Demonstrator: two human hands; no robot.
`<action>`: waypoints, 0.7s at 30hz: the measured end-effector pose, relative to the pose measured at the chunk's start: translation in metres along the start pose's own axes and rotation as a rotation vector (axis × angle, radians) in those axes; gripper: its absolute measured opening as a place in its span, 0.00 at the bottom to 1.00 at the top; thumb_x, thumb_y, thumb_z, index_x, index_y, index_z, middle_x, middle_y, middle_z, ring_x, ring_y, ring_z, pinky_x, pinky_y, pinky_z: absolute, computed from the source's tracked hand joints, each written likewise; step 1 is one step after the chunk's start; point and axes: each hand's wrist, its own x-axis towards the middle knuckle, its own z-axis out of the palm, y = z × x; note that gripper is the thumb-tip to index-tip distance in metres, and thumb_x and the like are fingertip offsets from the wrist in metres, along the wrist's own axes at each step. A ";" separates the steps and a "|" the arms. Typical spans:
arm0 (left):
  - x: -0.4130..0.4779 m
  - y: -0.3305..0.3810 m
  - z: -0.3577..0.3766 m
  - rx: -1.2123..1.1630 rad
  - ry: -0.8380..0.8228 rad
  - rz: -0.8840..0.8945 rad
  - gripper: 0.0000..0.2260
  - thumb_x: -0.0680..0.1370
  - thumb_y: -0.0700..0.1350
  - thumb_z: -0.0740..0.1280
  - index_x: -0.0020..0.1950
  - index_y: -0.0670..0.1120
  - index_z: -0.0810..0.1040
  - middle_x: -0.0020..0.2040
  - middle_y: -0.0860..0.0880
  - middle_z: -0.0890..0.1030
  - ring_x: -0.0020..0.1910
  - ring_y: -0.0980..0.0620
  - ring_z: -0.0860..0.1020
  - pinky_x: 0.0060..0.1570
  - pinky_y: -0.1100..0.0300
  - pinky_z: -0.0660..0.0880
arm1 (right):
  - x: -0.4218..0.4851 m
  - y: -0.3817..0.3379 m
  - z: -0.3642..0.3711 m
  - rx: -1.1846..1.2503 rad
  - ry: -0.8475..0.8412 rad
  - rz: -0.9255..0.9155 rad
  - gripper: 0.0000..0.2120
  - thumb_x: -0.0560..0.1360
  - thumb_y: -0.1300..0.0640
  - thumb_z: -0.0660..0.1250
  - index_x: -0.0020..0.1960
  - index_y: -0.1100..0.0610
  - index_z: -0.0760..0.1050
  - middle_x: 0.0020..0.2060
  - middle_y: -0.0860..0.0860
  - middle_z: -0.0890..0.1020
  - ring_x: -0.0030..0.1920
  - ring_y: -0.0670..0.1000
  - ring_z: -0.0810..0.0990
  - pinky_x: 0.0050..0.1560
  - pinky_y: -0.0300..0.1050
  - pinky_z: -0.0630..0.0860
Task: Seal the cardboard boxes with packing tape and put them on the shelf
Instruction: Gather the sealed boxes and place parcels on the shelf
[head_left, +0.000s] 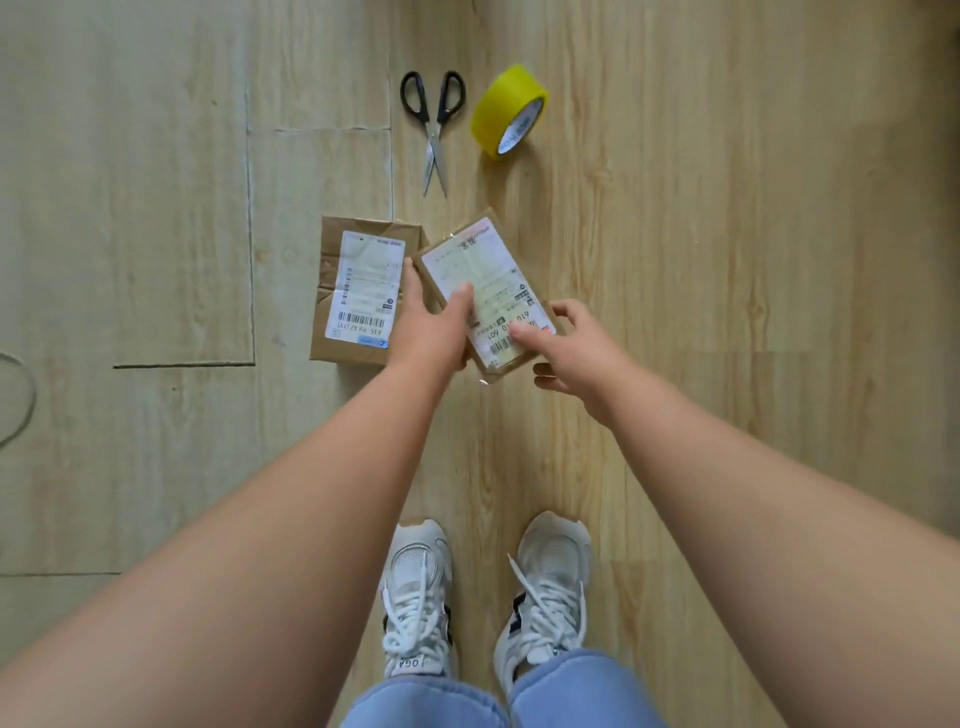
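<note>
1. Nearest me, blue jeans (571, 691) and white sneakers (418, 597) stand on the pale wood-plank floor (727, 260).
2. Both bare arms reach forward to a small cardboard box (467, 260) with a pale yellow shipping label, turned at an angle.
3. The left hand (436, 322) grips its left edge, with the thumb across the label and the fingers round the side.
4. The right hand (566, 348) pinches its near right corner, thumb on the barcode end.
5. I cannot tell whether this box rests on the floor or is lifted.
6. Just left of it, a second cardboard box (363, 291) with a white-and-blue label lies flat on the floor.
7. Farther off lie black-handled scissors (434, 130), blades slightly apart and pointing toward me.
8. Right of them, a yellow packing tape roll (506, 109) rests on its rim.
</note>
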 end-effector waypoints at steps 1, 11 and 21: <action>-0.010 0.009 -0.005 -0.026 -0.007 0.003 0.30 0.81 0.55 0.64 0.79 0.62 0.53 0.62 0.49 0.79 0.48 0.47 0.84 0.44 0.51 0.83 | -0.011 -0.004 -0.005 0.022 0.002 -0.012 0.20 0.77 0.52 0.73 0.63 0.49 0.66 0.51 0.48 0.81 0.56 0.55 0.81 0.62 0.55 0.78; -0.143 0.172 -0.058 0.071 -0.139 0.135 0.26 0.68 0.63 0.76 0.51 0.47 0.70 0.49 0.51 0.76 0.47 0.53 0.74 0.48 0.56 0.71 | -0.176 -0.077 -0.086 0.134 -0.018 -0.125 0.13 0.77 0.56 0.72 0.60 0.49 0.75 0.53 0.52 0.85 0.55 0.52 0.84 0.63 0.53 0.79; -0.361 0.315 -0.088 0.312 -0.546 0.208 0.46 0.55 0.65 0.80 0.65 0.41 0.74 0.54 0.45 0.84 0.56 0.47 0.81 0.65 0.48 0.72 | -0.422 -0.173 -0.194 0.056 0.023 -0.204 0.24 0.77 0.61 0.71 0.71 0.52 0.70 0.55 0.53 0.84 0.56 0.50 0.84 0.62 0.50 0.79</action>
